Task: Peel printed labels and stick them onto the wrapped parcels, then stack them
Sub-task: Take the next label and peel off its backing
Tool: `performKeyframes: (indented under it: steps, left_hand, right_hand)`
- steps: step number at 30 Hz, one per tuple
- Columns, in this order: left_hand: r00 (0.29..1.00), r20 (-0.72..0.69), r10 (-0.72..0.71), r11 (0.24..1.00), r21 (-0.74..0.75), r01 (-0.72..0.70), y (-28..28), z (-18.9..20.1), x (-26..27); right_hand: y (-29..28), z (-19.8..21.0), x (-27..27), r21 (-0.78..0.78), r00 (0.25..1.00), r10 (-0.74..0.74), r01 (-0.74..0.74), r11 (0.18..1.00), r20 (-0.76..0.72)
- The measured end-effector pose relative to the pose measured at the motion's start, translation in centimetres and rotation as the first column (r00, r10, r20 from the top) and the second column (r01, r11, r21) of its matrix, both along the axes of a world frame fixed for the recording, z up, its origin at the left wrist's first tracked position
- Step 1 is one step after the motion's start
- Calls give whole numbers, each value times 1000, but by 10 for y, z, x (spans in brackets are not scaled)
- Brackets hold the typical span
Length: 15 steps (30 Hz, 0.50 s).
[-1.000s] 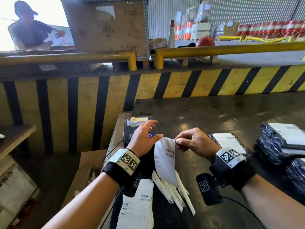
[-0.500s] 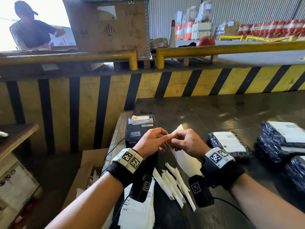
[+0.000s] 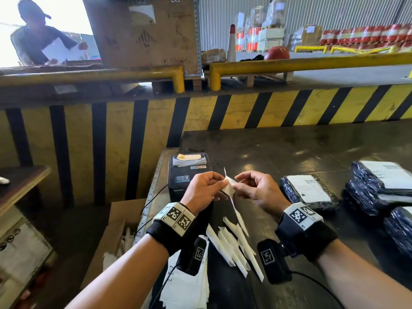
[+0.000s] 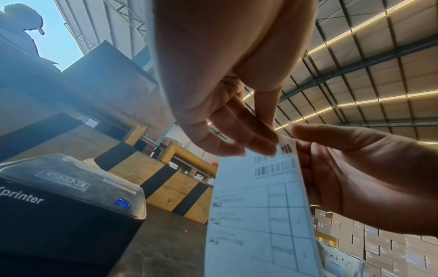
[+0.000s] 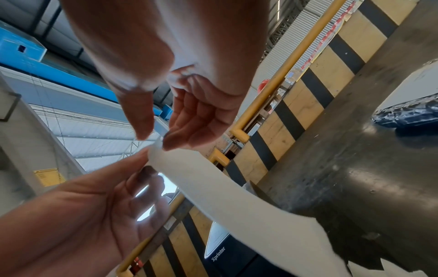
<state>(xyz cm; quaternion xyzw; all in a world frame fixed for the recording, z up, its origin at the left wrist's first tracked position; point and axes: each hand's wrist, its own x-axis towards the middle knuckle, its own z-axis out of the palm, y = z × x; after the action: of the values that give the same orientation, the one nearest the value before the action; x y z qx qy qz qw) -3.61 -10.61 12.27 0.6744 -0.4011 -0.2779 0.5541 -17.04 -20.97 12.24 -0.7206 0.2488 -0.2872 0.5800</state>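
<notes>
A white printed label point(image 3: 229, 188) hangs edge-on between my hands over the dark table point(image 3: 289, 152). My left hand point(image 3: 222, 182) pinches its top corner from the left; my right hand point(image 3: 234, 184) pinches the same corner from the right. In the left wrist view the label point(image 4: 260, 215) shows barcodes and a grid, with my left hand point(image 4: 258, 148) pinching its top. The right wrist view has its blank back point(image 5: 225, 187) under my right hand point(image 5: 155, 140). A black wrapped parcel point(image 3: 310, 192) bearing a label lies just right of my hands.
The black label printer point(image 3: 189, 175) stands just beyond my left hand. Peeled backing strips point(image 3: 234, 244) and a stack of printed labels point(image 3: 189, 284) lie below my wrists. Stacked labelled parcels point(image 3: 383, 184) fill the right. A striped barrier point(image 3: 245, 108) backs the table; another person point(image 3: 38, 39) stands beyond.
My left hand left the printer and joined the right at the label's top corner. The label turned from print-facing to edge-on, and my fingertips have drawn slightly apart there.
</notes>
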Motion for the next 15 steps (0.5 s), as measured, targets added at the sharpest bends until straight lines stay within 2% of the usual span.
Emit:
performKeyframes:
  steps: [2, 7, 11, 15]
  left_hand:
    - [1000, 14, 4, 1000, -3, -4, -1, -1, -1]
    - [996, -29, 89, 995, -50, -90, 5, -5, 5]
    - [965, -174, 196, 971, -101, -216, 16, -13, 19]
    - [931, -198, 306, 941, -88, -328, 31, -29, 40]
  right_hand:
    - [0, -3, 2, -57, 1000, 6, -7, 998, -6]
    - [-9, -11, -1, -54, 999, -40, 38, 998, -20]
    - [-28, -28, -10, -30, 987, -161, 160, 987, -2]
    - [-49, -49, -21, -59, 955, -298, 296, 953, -16]
